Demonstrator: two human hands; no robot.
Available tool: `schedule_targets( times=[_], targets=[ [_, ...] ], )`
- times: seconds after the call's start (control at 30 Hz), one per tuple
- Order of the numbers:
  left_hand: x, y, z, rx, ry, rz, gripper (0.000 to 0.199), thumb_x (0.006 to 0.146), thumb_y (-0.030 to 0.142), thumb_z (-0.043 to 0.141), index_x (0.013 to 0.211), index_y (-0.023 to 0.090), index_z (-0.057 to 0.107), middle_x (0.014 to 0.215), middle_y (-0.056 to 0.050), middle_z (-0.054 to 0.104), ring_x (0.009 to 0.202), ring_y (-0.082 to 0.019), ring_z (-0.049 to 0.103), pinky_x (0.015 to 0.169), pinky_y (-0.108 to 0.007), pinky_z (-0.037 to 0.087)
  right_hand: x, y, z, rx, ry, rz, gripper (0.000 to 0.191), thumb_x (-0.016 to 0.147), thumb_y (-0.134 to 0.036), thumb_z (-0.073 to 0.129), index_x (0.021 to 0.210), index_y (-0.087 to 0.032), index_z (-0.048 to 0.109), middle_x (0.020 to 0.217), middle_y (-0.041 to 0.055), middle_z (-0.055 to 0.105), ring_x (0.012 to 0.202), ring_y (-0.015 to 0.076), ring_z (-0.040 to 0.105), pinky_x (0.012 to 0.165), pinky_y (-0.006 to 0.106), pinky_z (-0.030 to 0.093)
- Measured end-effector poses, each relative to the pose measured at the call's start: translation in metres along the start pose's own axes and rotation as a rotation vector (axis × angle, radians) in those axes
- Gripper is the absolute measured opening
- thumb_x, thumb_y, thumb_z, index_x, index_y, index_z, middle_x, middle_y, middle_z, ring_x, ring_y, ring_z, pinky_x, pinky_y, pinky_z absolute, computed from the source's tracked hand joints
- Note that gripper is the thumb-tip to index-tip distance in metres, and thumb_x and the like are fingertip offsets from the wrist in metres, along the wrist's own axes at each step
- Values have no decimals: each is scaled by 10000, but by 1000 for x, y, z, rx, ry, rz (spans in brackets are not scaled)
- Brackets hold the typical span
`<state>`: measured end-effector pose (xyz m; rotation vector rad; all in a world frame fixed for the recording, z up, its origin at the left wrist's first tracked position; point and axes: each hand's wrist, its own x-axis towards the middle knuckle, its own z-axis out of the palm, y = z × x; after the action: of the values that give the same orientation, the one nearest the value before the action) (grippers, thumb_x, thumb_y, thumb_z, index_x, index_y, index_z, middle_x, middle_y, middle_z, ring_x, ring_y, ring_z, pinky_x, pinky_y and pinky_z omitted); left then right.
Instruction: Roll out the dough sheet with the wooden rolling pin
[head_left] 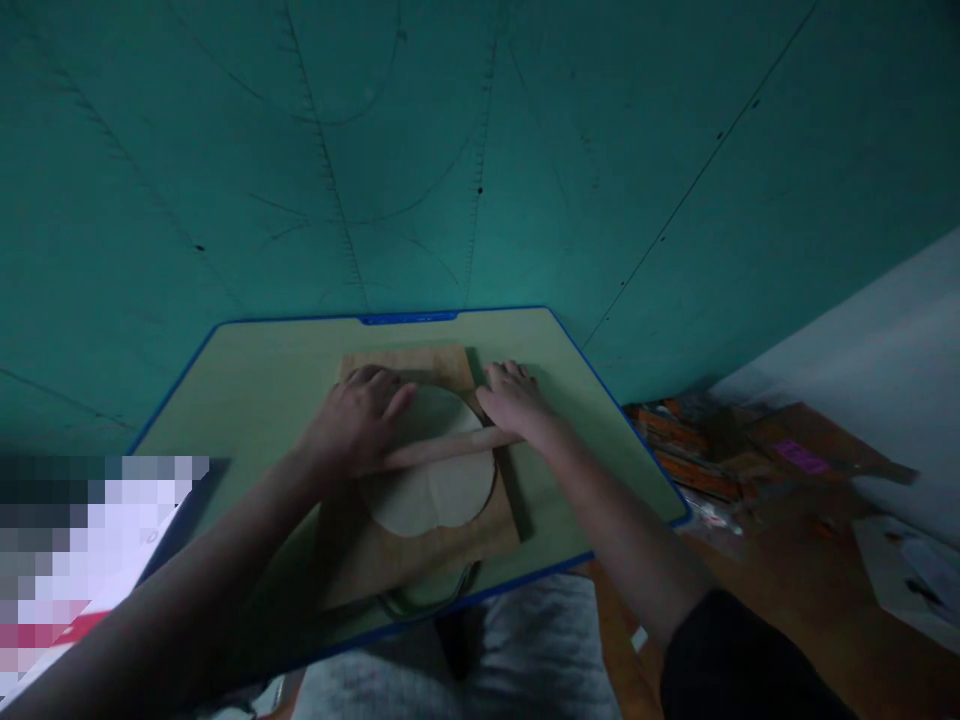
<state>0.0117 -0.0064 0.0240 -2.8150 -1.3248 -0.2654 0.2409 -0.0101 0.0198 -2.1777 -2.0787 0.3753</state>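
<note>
A pale wooden rolling pin [444, 448] lies across a wide, flat round of dough [429, 500]. My left hand [365, 412] rests over the pin's left end, the heel of the palm on it and the fingers reaching forward, thumb apart. On the other end, the heel of my right hand [516, 398] presses down, its fingers stretched ahead and slightly bent. Neither hand has its fingers wrapped round the pin. Beneath the dough is a wooden board [390, 565], whose left side is partly hidden by my left arm.
The board sits on a small blue-edged folding table [581, 400] against a green wall [420, 200] with pencil-like lines. A dark curved handle [431, 605] shows at the table's near edge. Flattened cardboard [817, 440] lies on the floor to the right.
</note>
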Motion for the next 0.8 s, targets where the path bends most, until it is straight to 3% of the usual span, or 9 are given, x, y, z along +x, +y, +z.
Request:
schedule_targets(
  times=[0.17,0.27,0.37,0.43,0.57,0.67,0.8],
  targets=[
    [-31,17,2,-29,163,-71,489,1019,439,306,1213,117,618,1258,-206,629,1171,-339,586,947,-506,520,-27,10,10,95,5,-117,542,928,-225,418,1453,-100,462,1479,181,499,1383,279,435,1142,428,341],
    [-59,43,5,-1,132,77,486,1023,450,291,1194,163,643,1324,-210,615,1303,-397,510,1007,-603,466,-60,18,19,196,105,-259,545,916,-232,440,1440,-84,474,1432,190,545,1354,275,467,1138,438,374],
    [-77,59,1,-33,176,-86,590,1007,535,335,1281,89,608,1436,-256,544,1378,-403,460,1082,-603,424,-86,22,26,269,252,-338,493,935,-259,441,1395,-96,513,1342,199,604,1282,296,530,1084,494,441],
    [-85,53,-6,-188,145,-194,645,1000,579,317,1351,104,574,1452,-216,557,1355,-354,512,1079,-548,462,-98,25,31,304,311,-375,454,959,-270,426,1376,-122,529,1329,191,612,1260,296,553,1057,509,469],
    [-93,15,-21,-498,94,-507,687,986,616,251,1318,141,621,1305,-142,688,1162,-284,671,992,-446,551,-112,33,38,342,369,-432,357,1001,-294,399,1274,-189,603,1257,139,650,1177,260,613,990,451,521],
    [-92,-5,-20,-522,92,-470,697,961,627,277,1231,129,682,1357,-151,655,1244,-288,625,1080,-432,491,-116,36,40,335,413,-439,304,1013,-310,395,1094,-194,664,1110,115,683,1055,238,647,909,391,534],
    [-84,-4,-6,-417,25,-429,688,975,593,249,1230,129,690,1478,-152,557,1379,-292,513,1164,-456,401,-118,36,39,302,410,-410,392,1034,-348,354,762,-222,606,775,53,657,761,204,641,687,316,486]
  ],
)
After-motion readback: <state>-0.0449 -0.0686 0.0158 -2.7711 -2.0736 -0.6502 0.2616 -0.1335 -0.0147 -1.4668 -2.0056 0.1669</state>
